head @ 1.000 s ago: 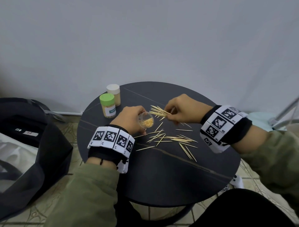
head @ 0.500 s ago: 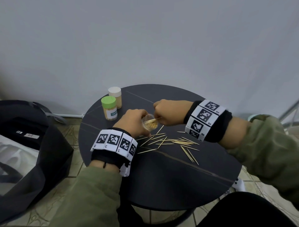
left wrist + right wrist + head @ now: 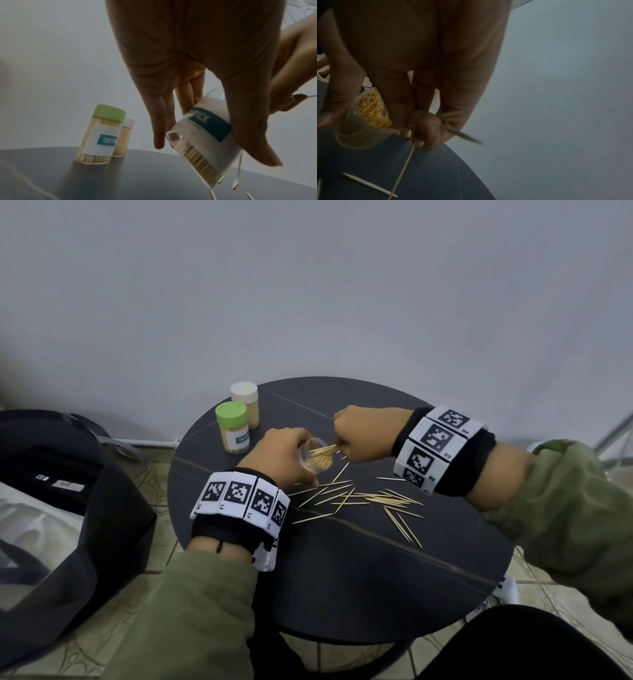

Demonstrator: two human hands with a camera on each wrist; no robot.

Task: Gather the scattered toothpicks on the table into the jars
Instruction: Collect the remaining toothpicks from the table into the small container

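My left hand (image 3: 286,455) grips a clear open jar (image 3: 317,456), tilted with its mouth toward the right and partly filled with toothpicks. The left wrist view shows the same jar (image 3: 205,136) with its teal label between my fingers. My right hand (image 3: 363,433) pinches a small bundle of toothpicks (image 3: 325,449) whose tips reach into the jar's mouth. In the right wrist view the bundle (image 3: 453,121) sticks out past my curled fingers beside the jar (image 3: 368,119). Several loose toothpicks (image 3: 366,499) lie scattered on the dark round table (image 3: 342,583).
A green-lidded jar (image 3: 232,428) and a white-lidded jar (image 3: 245,404), both full and capped, stand at the table's back left. A black bag (image 3: 68,508) sits on the floor to the left. A grey wall rises right behind the table.
My right hand has carried its bundle of toothpicks leftward from above the scattered pile to the jar's mouth. The left hand keeps the jar tilted in about the same place.
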